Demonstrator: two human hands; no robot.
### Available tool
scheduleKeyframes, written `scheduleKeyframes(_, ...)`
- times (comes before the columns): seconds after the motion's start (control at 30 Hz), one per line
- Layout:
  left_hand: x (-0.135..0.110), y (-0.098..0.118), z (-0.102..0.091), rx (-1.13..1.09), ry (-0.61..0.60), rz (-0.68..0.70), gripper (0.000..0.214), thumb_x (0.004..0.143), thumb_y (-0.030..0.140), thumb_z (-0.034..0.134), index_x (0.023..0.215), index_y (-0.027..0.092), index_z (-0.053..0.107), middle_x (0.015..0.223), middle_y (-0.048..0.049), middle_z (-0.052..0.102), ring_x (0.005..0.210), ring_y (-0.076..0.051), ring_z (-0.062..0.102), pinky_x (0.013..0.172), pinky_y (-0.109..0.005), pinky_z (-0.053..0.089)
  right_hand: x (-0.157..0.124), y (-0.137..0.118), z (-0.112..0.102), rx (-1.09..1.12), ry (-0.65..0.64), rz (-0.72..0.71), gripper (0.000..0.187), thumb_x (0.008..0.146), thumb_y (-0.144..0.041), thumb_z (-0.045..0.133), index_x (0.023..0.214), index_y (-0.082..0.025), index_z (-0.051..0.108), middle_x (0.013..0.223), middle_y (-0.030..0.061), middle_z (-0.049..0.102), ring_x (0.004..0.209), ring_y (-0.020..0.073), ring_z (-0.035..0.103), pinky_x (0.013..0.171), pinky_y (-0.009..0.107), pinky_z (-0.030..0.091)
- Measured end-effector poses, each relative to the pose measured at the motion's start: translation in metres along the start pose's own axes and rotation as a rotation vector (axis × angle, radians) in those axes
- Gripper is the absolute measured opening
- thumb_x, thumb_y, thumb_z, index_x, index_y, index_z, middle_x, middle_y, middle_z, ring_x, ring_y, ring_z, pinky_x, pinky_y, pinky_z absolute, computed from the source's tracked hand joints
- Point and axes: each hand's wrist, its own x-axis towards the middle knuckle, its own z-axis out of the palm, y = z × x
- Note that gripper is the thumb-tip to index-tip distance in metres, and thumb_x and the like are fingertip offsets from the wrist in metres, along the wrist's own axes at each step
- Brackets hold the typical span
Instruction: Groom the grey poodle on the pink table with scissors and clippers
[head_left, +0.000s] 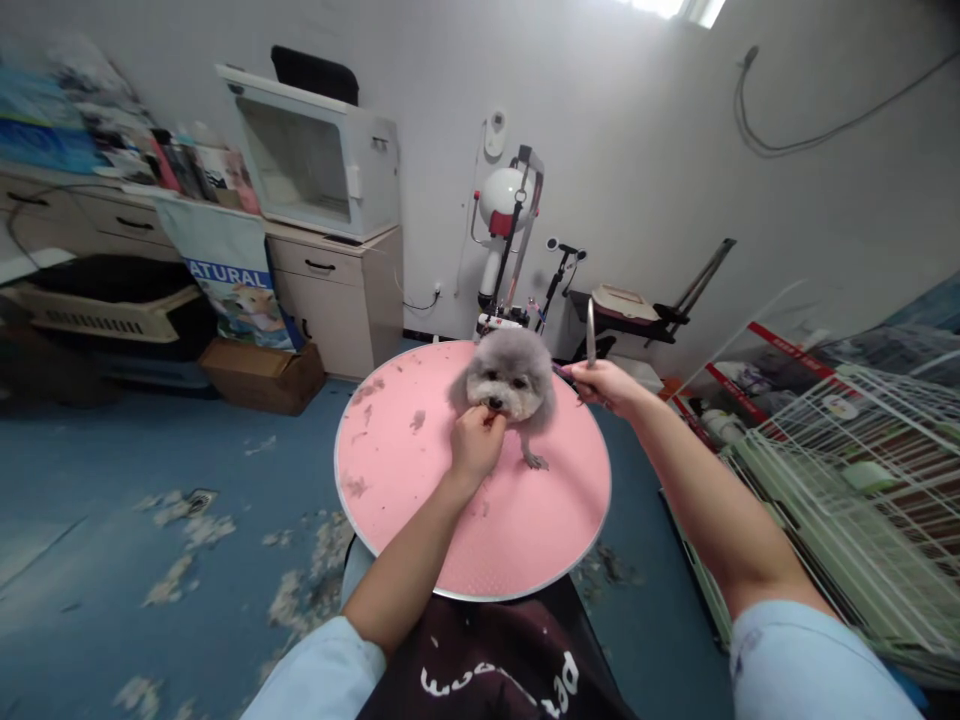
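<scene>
A small grey, fluffy dog (510,370) with a rounded head sits on the round pink grooming table (405,490), facing me. My left hand (478,442) is closed at the dog's chin, just under its nose; the exact finger grip is partly hidden. To the right of the dog's head, my right hand (609,387) is closed around a pair of scissors (590,335), with a blade pointing up. A dark purple item at that hand's fingertips, on the side toward the dog, is too small to name. Grey hair clippings (418,421) lie on the table's left side.
Behind the table stand a grooming arm (517,230) and a white dryer (506,195). A white wire cage (862,430) is at the right. Cabinets (322,290) with a glass-fronted box (315,150) stand back left. Hair tufts (322,560) litter the blue floor.
</scene>
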Motion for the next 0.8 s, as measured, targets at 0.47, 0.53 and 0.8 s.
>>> scheduleKeyframes(0.47,0.02,0.013,0.009,0.012,-0.067,-0.108,0.027,0.078,0.028,0.054,0.055,0.017,0.047,0.056,0.0014,0.05,0.056,-0.01,0.047,0.052,-0.021,0.031,-0.082,0.215,-0.026,-0.877,0.365,0.447,0.029,0.086,-0.038,0.049,0.085,-0.016,0.069,0.094,0.0154,0.071,0.092,0.0265,0.067,0.077,0.033,0.046)
scheduleKeyframes(0.53,0.026,0.029,0.007,0.042,-0.106,-0.159,0.028,0.079,0.031,0.054,0.055,0.017,0.047,0.057,0.0012,0.051,0.055,-0.01,0.047,0.053,-0.022,0.03,-0.08,0.192,-0.032,-0.898,0.288,0.461,0.032,0.087,-0.04,0.047,0.082,-0.016,0.067,0.094,0.0165,0.071,0.095,0.027,0.066,0.079,0.033,0.046)
scheduleKeyframes(0.8,0.047,0.076,0.001,0.116,-0.223,-0.39,0.026,0.08,0.028,0.055,0.057,0.017,0.049,0.057,0.0003,0.056,0.055,-0.011,0.05,0.053,-0.022,0.029,-0.067,0.091,-0.013,-0.6,0.057,0.411,0.025,0.092,-0.034,0.037,0.081,-0.019,0.053,0.071,0.006,0.068,0.063,0.0159,0.066,0.06,0.025,0.05)
